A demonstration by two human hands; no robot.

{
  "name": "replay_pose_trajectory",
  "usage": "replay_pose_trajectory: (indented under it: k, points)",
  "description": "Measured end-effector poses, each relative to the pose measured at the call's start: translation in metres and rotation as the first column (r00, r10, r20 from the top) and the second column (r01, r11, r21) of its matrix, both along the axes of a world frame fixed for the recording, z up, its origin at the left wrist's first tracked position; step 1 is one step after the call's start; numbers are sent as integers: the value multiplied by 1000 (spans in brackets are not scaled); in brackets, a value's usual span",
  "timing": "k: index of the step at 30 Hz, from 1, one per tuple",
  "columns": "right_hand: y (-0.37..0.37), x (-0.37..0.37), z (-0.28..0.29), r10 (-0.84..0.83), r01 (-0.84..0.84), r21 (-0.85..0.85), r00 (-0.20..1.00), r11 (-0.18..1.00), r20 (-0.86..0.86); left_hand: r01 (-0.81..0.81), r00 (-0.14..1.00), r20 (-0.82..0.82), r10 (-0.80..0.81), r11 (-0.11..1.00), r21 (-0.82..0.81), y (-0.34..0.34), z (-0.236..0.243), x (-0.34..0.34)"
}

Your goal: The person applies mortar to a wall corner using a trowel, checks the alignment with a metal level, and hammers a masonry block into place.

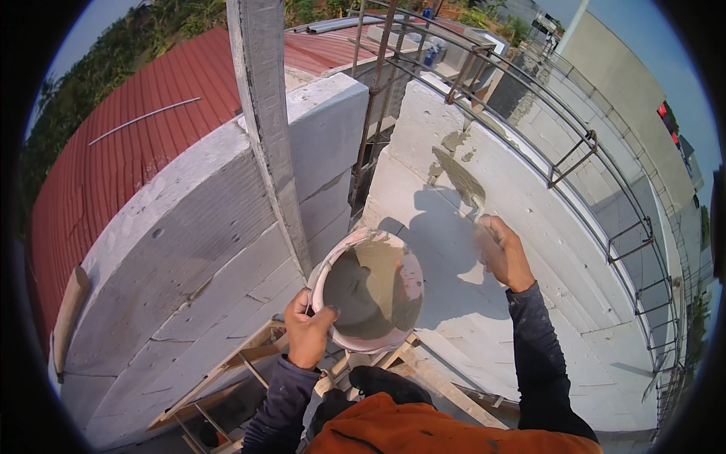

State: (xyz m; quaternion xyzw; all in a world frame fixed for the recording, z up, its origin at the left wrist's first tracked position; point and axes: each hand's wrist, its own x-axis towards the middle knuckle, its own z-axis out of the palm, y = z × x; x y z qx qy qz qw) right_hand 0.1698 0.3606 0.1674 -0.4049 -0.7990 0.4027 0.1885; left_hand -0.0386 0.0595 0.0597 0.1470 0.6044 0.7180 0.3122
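Observation:
My left hand (pixel 311 331) grips the rim of a round plastic bucket (pixel 410 276) holding wet grey mortar (pixel 355 291). My right hand (pixel 501 253) is closed on a trowel (pixel 467 183), its mortar-smeared blade raised against the white block wall (pixel 560 280); the handle is mostly hidden and the fingers are slightly blurred. Grey mortar patches (pixel 454 140) mark the upper blocks, and the shadow of my head and arm falls on the wall beside them.
A concrete post (pixel 261 113) rises beside the left block wall (pixel 197 219). Rebar cages (pixel 567 159) run along the right wall top. Timber scaffolding (pixel 446 378) is below me, with a drop between its members. A red metal roof (pixel 128 129) lies beyond the left wall.

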Motion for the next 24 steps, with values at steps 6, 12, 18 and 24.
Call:
replay_pose_trajectory:
  k: [6,12,18,24]
  points:
    - [-17,-1,16,-145,145,-21,957,989,-249,-54,998,23,53,997,52,-12,0,-3]
    - [-7,3,8,-7,4,-28,995,1000,-101,22,999,38,-25,997,71,-13,-4,7]
    - [-42,67,-21,-122,144,74,961,987,-247,15,999,-29,-13,998,59,-31,-11,16]
    - [-106,123,-16,229,-279,125,922,952,313,120,989,-87,-117,992,33,-20,4,33]
